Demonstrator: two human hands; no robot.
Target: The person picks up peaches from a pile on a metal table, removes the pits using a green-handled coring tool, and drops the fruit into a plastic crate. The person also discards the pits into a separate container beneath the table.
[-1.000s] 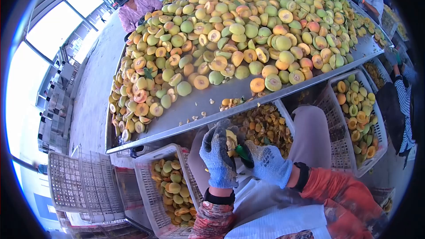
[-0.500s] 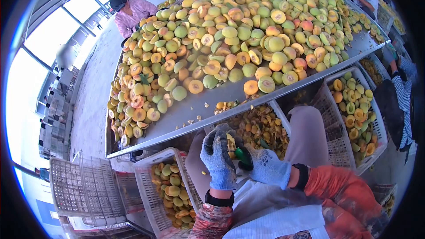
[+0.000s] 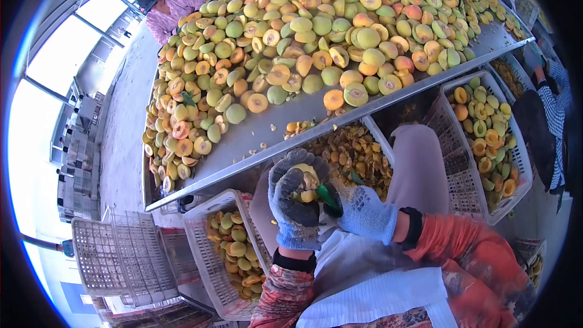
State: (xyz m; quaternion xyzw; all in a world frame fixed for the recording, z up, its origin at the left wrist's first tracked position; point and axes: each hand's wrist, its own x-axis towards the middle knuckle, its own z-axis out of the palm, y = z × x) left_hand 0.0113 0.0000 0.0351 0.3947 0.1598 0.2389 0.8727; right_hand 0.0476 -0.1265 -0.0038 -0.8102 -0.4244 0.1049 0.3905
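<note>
In its blackened-palm glove, my left hand [image 3: 293, 209] cups an apricot half [image 3: 308, 177], cut side turned up, with the fingers curled round it. My right hand [image 3: 368, 214], in a blue glove, grips a small tool by its green handle [image 3: 328, 196]. The tool's working end meets the fruit and is hidden there. Both hands are close together above my lap, just in front of the metal table's edge. Beneath them a crate of brownish-orange scraps [image 3: 349, 157] sits between my knees.
A heap of halved apricots [image 3: 316, 42] covers much of the metal table [image 3: 249, 140]. Crates of pitted halves stand at left [image 3: 237, 255] and right [image 3: 486, 140]. Stacked crates [image 3: 115, 255] are at far left. A person in pink [image 3: 173, 9] works across the table; others are at right.
My left hand has turned and opened outward, so the apricot half's cut face now shows. The green-handled tool stays in my right hand against the fruit. The view has shifted slightly.
</note>
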